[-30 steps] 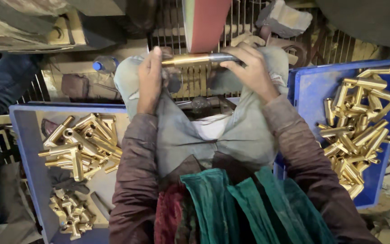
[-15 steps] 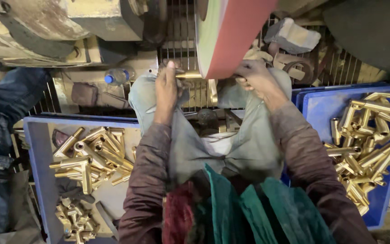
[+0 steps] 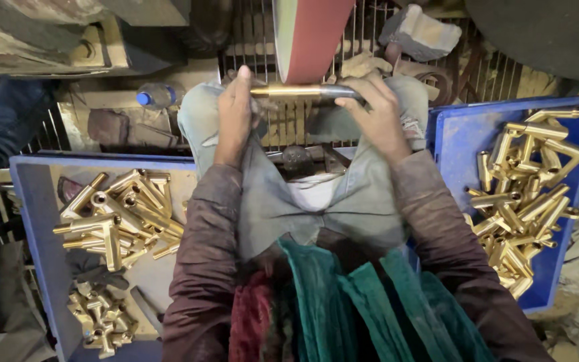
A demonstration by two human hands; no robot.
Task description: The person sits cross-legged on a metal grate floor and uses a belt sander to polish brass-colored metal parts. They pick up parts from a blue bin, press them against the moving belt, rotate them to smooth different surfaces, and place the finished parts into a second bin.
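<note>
A long brass rod [image 3: 289, 90] lies crosswise just under the red sanding belt [image 3: 313, 33] at top centre. My left hand [image 3: 234, 110] grips its bright left end, and my right hand [image 3: 373, 110] grips its duller grey right end. The rod's middle touches or nearly touches the belt's lower edge. Both forearms in dark maroon sleeves reach forward over my grey-trousered knees.
A blue tray [image 3: 31, 221] on the left holds several brass fittings [image 3: 118, 221]. Another blue tray [image 3: 457, 141] on the right holds a pile of brass parts [image 3: 524, 194]. A metal grille [image 3: 289, 127], a plastic bottle [image 3: 159, 96] and a stone block [image 3: 420, 33] lie behind. Another person's blue sleeve [image 3: 1, 127] is at far left.
The view swung up and back. The rod stays held in both hands at the belt, and has shifted slightly lower below the belt's edge.
</note>
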